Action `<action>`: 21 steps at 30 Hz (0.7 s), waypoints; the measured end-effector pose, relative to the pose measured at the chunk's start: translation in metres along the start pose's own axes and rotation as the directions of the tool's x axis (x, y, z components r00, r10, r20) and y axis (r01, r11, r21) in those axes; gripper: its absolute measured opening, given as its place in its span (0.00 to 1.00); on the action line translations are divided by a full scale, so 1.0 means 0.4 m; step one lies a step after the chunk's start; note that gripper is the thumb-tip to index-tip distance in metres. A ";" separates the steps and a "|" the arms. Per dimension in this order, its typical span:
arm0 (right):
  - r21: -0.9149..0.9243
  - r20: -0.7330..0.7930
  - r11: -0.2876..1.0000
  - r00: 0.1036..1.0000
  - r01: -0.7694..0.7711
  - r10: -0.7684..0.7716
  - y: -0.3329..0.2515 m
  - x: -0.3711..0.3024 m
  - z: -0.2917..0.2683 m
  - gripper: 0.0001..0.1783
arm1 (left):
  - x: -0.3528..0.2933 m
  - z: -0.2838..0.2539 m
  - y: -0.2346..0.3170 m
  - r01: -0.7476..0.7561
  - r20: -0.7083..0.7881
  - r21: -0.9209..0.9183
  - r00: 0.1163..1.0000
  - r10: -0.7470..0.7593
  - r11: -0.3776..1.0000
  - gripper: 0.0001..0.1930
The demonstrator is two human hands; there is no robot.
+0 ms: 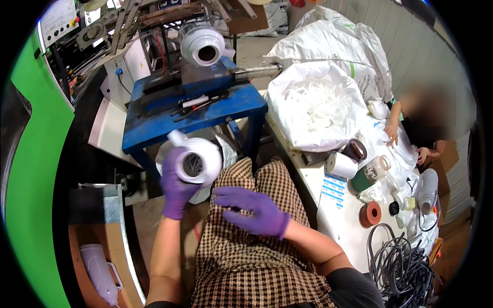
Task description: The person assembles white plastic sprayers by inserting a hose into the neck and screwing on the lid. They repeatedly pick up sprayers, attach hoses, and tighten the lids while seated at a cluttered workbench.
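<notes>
My left hand, in a purple glove, is closed around the side of a pale lavender plastic jug. The jug is tipped so that its round opening faces me, and a stub sticks out at its upper left. My right hand, also gloved in purple, hovers over my checked apron with its fingers stretched out and nothing in it. A similar jug sits on the machine at the blue metal table, its opening turned my way.
Another such jug with a handle lies in a cardboard box at lower left. Pliers-like tools rest on the blue table. On the right bench stand a sack of white scraps, a green-filled bottle and black straps; a co-worker's hand is beyond.
</notes>
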State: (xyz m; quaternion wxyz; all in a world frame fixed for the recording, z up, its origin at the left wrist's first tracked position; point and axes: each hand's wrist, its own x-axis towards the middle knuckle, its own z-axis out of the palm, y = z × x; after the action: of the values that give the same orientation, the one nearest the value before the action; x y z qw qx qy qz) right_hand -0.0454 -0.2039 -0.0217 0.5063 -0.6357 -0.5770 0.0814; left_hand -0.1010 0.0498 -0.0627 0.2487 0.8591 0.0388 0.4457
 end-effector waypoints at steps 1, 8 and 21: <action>-0.132 -0.107 0.991 0.994 0.002 -0.016 0.002 -0.002 -0.057 0.20 | 0.009 -0.010 -0.017 0.035 -0.151 -0.127 0.987 -0.054 0.991 0.44; -0.811 -0.471 0.414 0.881 -0.412 -0.045 0.277 0.025 -0.610 0.21 | -0.029 -0.125 -0.011 0.033 -0.454 -0.203 0.882 -0.124 0.979 0.58; -0.167 -0.615 0.863 0.735 -0.476 0.287 0.245 0.024 -0.670 0.20 | -0.211 -0.188 0.085 0.249 -0.046 -0.096 0.966 -0.254 0.964 0.44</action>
State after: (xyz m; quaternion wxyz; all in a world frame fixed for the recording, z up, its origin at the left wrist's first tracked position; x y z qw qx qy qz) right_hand 0.2059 -0.3260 0.0376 0.5195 -0.8080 -0.2588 -0.1018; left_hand -0.2159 0.0252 -0.0738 0.3402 0.8218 0.1347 0.4367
